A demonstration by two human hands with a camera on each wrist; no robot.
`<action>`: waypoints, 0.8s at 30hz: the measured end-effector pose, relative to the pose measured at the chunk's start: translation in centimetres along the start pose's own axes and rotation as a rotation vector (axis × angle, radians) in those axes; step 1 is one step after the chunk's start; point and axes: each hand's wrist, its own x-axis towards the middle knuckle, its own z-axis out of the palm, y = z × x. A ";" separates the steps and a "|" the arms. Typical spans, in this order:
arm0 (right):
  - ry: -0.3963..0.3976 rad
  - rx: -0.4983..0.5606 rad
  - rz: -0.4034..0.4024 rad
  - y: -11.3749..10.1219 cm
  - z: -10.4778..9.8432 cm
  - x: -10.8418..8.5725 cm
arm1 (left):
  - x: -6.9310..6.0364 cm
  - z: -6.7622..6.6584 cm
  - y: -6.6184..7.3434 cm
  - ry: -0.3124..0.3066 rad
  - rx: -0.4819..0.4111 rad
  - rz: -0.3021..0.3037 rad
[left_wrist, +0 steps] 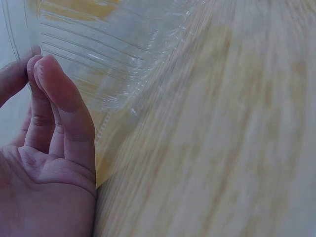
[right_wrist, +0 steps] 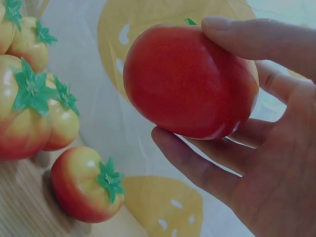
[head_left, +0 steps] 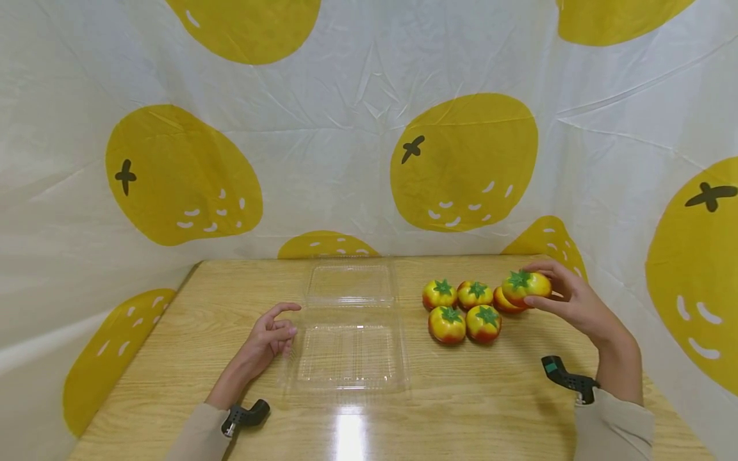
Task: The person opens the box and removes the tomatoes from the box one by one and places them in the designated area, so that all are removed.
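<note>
My right hand [head_left: 567, 301] grips a toy tomato [head_left: 526, 288] between thumb and fingers, raised above the right end of a group of similar yellow-and-red toy tomatoes [head_left: 446, 325] with green star-shaped tops. In the right wrist view the held tomato's smooth red underside [right_wrist: 190, 81] faces the camera. My left hand [head_left: 262, 342], fingers loosely bent, is beside the left edge of an opened clear plastic clamshell box [head_left: 352, 355]. In the left wrist view its fingertips [left_wrist: 47, 69] lie close to the box's rim [left_wrist: 34, 29]; whether they touch it is hard to tell.
Everything rests on a light wooden table [head_left: 473, 397]. A white curtain [head_left: 328, 160] with large yellow fruit prints hangs behind the table and along its sides. The box's lid half [head_left: 352, 285] lies toward the back, left of the tomatoes.
</note>
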 end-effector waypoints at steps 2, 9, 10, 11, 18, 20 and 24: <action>0.006 0.002 -0.001 0.2 0.0 -0.1 | 0.0 -0.1 0.0 -0.001 0.001 0.000; 0.015 0.039 0.011 0.9 -0.2 -0.4 | 0.1 -0.1 -0.1 -0.013 0.004 0.012; 0.009 0.040 0.006 1.1 -0.3 -0.4 | 0.1 -0.1 -0.1 -0.010 0.002 0.009; 0.003 0.040 0.004 1.2 -0.3 -0.5 | 0.1 -0.1 -0.1 -0.009 0.001 0.006; 0.016 0.027 0.040 2.1 -0.5 -0.7 | 0.1 -0.1 -0.2 -0.008 -0.005 0.003; 0.016 0.022 0.053 2.3 -0.6 -0.8 | 0.1 -0.1 -0.1 -0.007 -0.006 0.002; 0.006 0.025 0.085 2.8 -0.6 -1.0 | 0.0 0.0 0.0 -0.003 -0.006 -0.001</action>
